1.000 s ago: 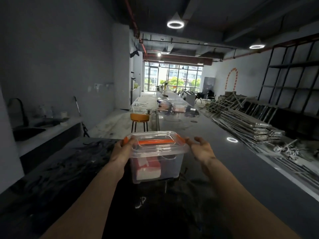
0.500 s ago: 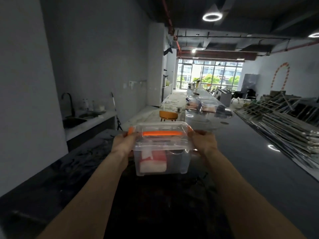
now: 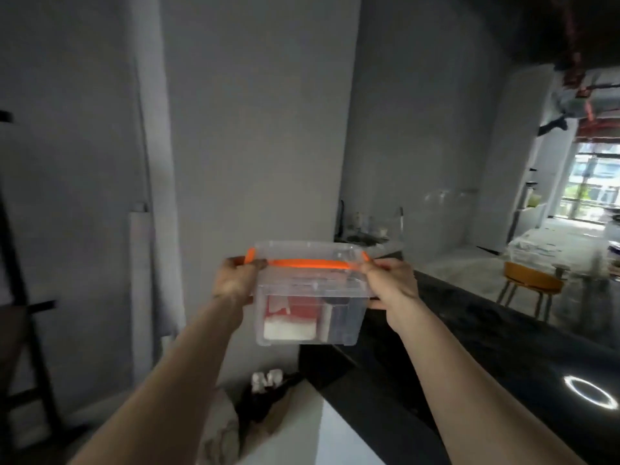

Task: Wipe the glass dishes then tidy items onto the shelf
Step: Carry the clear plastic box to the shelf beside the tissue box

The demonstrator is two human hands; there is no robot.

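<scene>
Both hands on the clear lidded box point(image 3: 307, 298), carried in the air at arm's length. Left hand point(image 3: 235, 283) is clamped on its left end, right hand point(image 3: 391, 283) on its right end, fingers curled around the rim at the orange handle point(image 3: 308, 263) and latches. Lid is on.

Inside, toward my left hand: a red-and-white pack point(image 3: 290, 318). Toward my right hand: something grey or metallic, too blurred to name.

The box is off the black counter point(image 3: 469, 330), which runs below and beyond my right hand. Ahead of both hands is just a grey wall point(image 3: 251, 129). A dark frame point(image 3: 20, 263) sits far out past my left hand at the edge of view; it may be the shelf, can't confirm.

Progress, my read: this is the tidy phase, mid-carry. No glass dishes in view, so I can't say whether the wiping is done. The box is not yet placed. Left to do: reach the shelf, set the box down level, let go, then go for whatever else needs shelving. How many items remain isn't visible from here.
</scene>
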